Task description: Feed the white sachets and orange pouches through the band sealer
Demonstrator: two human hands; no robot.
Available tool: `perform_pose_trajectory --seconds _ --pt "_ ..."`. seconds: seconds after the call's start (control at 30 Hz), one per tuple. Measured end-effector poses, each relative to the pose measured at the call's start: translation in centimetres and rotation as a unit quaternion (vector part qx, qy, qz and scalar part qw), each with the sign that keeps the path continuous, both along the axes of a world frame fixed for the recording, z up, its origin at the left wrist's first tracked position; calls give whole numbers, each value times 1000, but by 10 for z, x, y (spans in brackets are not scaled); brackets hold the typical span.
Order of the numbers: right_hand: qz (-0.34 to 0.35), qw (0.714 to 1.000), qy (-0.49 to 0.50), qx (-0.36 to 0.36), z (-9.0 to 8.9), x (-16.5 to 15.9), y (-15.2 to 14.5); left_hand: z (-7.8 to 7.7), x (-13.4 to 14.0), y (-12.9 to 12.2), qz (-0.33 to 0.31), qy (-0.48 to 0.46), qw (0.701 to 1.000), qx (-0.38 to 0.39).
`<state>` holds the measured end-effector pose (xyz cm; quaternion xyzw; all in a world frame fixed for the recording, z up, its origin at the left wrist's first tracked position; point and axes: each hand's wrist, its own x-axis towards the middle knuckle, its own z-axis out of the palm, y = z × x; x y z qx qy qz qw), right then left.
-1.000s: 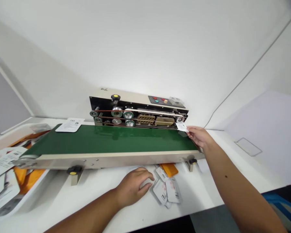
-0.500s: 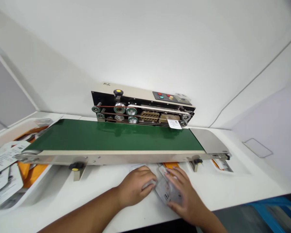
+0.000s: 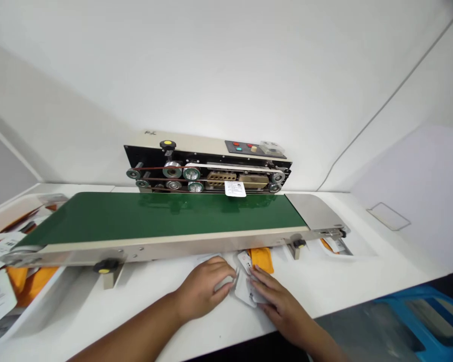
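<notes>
My right hand (image 3: 277, 299) has its fingers and thumb round several small white printed packets (image 3: 245, 289) just above the white table. To their left, my left hand (image 3: 206, 286) is curled, with thumb and fingertips bent inward close to the packets' edge. Something pale shows within that grip, too unclear to name. Beyond the fingers, an orange packet (image 3: 262, 260) lies partly under the conveyor's front edge. A white packet (image 3: 235, 189) sticks out from the band sealer (image 3: 207, 156), above the green belt (image 3: 173, 216).
At the left stands a white bin (image 3: 49, 296) filled with white and orange packets. Another container (image 3: 335, 247) with packets is under the conveyor's right end. Black knobs (image 3: 106, 266) project from the conveyor's front. A blue crate (image 3: 419, 322) is at the lower right.
The packet in the sealer has travelled left along it. My right hand has drawn its fingers closer round the white packets. The view has shifted slightly, baring more of the orange packet.
</notes>
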<state>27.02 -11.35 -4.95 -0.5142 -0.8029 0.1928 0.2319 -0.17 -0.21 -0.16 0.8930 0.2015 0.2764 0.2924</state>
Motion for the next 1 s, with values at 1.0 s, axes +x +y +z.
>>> perform_pose_trajectory --seconds 1.0 --pt "-156 948 278 20 36 -60 29 1 5 -10 30 -71 954 -288"
